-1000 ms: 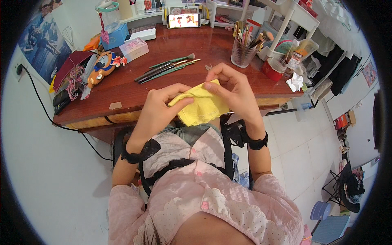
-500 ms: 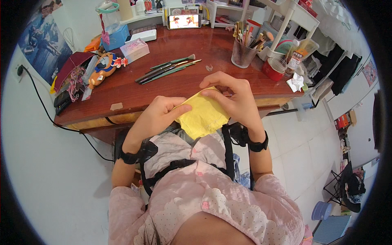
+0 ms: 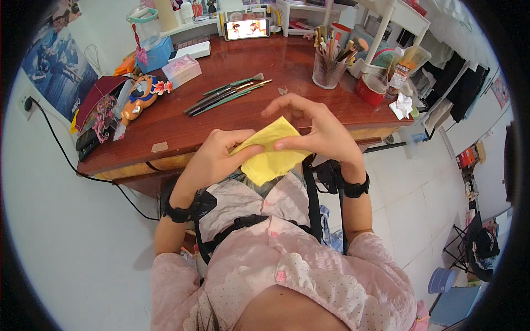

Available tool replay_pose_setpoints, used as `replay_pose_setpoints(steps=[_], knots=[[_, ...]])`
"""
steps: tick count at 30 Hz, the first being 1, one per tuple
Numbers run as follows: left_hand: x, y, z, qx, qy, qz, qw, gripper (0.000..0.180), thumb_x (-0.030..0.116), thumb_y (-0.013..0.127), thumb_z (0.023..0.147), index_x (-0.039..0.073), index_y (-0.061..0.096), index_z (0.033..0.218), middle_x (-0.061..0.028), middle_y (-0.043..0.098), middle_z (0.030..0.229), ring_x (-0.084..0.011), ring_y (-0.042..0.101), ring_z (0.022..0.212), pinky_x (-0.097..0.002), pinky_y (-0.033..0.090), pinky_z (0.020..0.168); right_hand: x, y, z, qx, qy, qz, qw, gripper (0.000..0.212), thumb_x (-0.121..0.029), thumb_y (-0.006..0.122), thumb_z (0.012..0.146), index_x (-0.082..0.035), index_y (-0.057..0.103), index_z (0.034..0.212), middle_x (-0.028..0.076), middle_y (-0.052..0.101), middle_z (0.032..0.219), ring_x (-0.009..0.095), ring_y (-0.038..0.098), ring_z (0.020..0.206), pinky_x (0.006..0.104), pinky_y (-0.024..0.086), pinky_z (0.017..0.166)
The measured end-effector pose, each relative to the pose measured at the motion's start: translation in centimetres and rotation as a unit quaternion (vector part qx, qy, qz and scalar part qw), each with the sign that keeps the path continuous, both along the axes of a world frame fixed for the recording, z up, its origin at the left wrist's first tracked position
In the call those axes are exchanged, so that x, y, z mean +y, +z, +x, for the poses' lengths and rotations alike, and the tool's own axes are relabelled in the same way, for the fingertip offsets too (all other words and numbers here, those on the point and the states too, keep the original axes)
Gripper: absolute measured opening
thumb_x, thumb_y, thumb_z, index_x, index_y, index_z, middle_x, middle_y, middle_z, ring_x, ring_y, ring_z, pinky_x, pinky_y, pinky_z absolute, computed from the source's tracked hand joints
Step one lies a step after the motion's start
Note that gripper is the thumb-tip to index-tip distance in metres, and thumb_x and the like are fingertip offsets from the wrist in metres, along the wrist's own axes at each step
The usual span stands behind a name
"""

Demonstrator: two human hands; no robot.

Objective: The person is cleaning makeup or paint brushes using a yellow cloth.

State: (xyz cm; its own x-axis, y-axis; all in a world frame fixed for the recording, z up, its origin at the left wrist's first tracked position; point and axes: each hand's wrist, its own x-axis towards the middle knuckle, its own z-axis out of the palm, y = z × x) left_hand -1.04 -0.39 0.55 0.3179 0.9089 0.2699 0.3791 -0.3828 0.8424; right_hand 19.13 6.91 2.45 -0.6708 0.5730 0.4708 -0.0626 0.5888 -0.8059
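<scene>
So the big brown wooden bench [image 3: 232, 118] takes up most of the view, and the person sits right at its near edge with a yellow sheet of paper [image 3: 270, 151] held up off the wood, just over the lap, at roughly 6 o'clock from the bench's middle. Looks like it's kept in the air so both hands can work an edge from either side.

Left hand [image 3: 212, 160] has its fingers pinching the sheet's left corner, thumb on top. Right hand [image 3: 320, 132] pins the top edge with thumb and forefinger pressed together on the paper, while the other fingers are spread and arched above it.

At 9 o'clock a blue poster [image 3: 52, 71] hangs on the wall. Up at 12 a phone [image 3: 247, 28] is propped facing the seat, screen lit. A clear cup of pens and brushes [image 3: 329, 66] stands at 1 o'clock, with a small pink box [image 3: 182, 69] at 11. Loose paintbrushes [image 3: 226, 94] lie in a row mid-bench, within reach.
</scene>
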Motion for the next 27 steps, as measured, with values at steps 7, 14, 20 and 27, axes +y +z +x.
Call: replay_pose_setpoints(steps=[7,14,20,27], knots=[[1.4,-0.3,-0.4,0.090,0.107,0.063,0.988,0.020,0.013,0.060,0.083,-0.002,0.061,0.095,-0.0143,0.062,0.075,-0.0150,0.060,0.067,-0.0273,0.046,0.063,1.6,-0.8,0.7,-0.087,-0.039,0.048,0.994,0.027,-0.018,0.069,0.077,0.002,0.052,0.079,0.007,0.052,0.065,0.007,0.044,0.062,0.0257,0.040,0.054],[3.7,-3.6,-3.9,0.346,0.288,0.190,0.872,0.037,0.023,0.055,0.086,0.000,0.052,0.116,-0.0173,0.054,0.119,-0.0312,0.048,0.113,-0.0383,0.037,0.097,1.8,0.0,1.4,-0.009,-0.124,-0.019,0.992,0.020,-0.014,0.064,0.082,0.003,0.055,0.086,0.003,0.058,0.073,0.005,0.049,0.068,0.0224,0.043,0.062],[3.6,-4.0,-4.2,0.393,0.313,0.188,0.844,0.037,0.021,0.055,0.086,-0.001,0.051,0.117,-0.0191,0.054,0.118,-0.0312,0.048,0.113,-0.0384,0.034,0.099,1.7,0.2,1.5,0.026,-0.157,-0.047,0.986,0.018,-0.014,0.063,0.083,0.002,0.055,0.085,0.000,0.058,0.075,0.003,0.051,0.071,0.0211,0.043,0.062],[3.3,-3.4,-4.5,0.363,0.330,0.230,0.840,0.033,0.015,0.058,0.082,0.003,0.054,0.112,-0.0146,0.059,0.101,-0.0306,0.054,0.098,-0.0402,0.039,0.089,1.8,0.0,1.3,0.033,-0.146,-0.071,0.986,0.017,-0.014,0.062,0.084,0.001,0.055,0.084,-0.001,0.058,0.075,0.003,0.051,0.070,0.0204,0.043,0.062]])
